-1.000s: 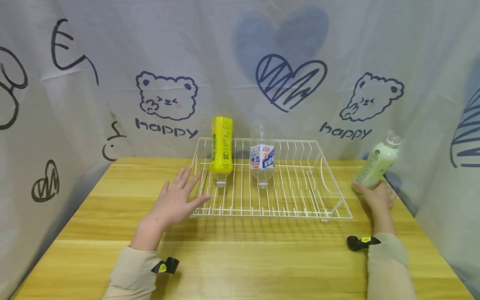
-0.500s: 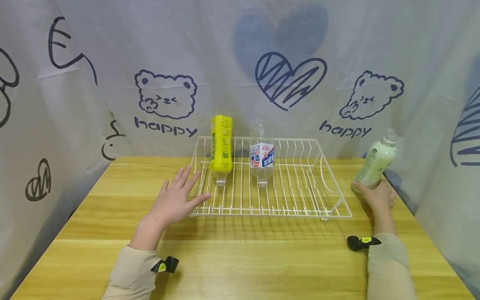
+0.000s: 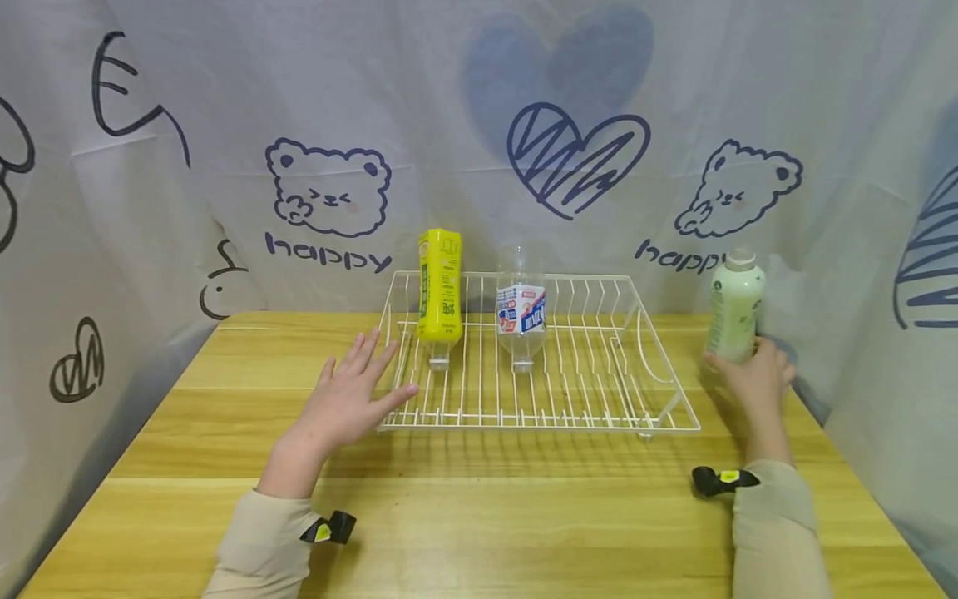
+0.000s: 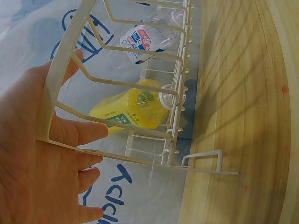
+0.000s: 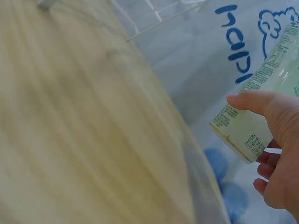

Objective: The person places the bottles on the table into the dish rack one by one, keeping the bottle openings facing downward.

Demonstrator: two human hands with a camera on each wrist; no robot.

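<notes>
A white wire dish rack [image 3: 584,430] stands at the middle of the table. In it a yellow bottle [image 3: 440,287] and a clear plastic bottle [image 3: 521,309] with a white, blue and red label stand neck down, leaning back. My left hand [image 3: 348,403] rests on the rack's left front corner, fingers spread; in the left wrist view its thumb and fingers lie behind the wires. To the right of the rack, my right hand [image 3: 754,383] grips a pale green bottle [image 3: 737,308] near its base, cap end up. The right wrist view shows the thumb across the bottle's label [image 5: 247,116].
The wooden table [image 3: 464,516] runs in front of the rack and on both sides. A white curtain [image 3: 449,100] with drawn bears and hearts hangs close behind and along both sides. Each sleeve bears a small black wrist camera [image 3: 333,527].
The pale green bottle has turned from leaning right to nearly upright, its top moving left. My right hand keeps hold of it. My left hand and the two bottles in the rack stay put.
</notes>
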